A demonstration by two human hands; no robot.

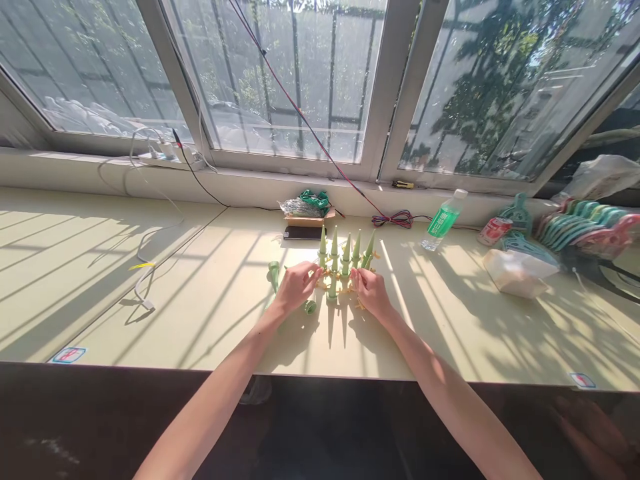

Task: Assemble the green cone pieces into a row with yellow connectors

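Note:
Several light green pointed cones (345, 252) stand upright in a row on a pale table (200, 307), with small yellow pieces around their bases. My left hand (296, 285) has its fingers curled at the left end of the row, pinching something small there. My right hand (369, 292) rests closed at the right side of the row, fingertips touching the cone bases. One cone (332, 288) stands between my hands. Two more green cones lie loose: one (274, 275) left of my left hand, one (311, 307) just below it.
A black phone (303, 233) and a small cardboard box with green and clear bags (307, 207) sit behind the cones. A water bottle (443, 220), a red can (494, 231), a white bag (517, 272) and plastic fans (585, 223) lie right. Cables (150, 267) trail left.

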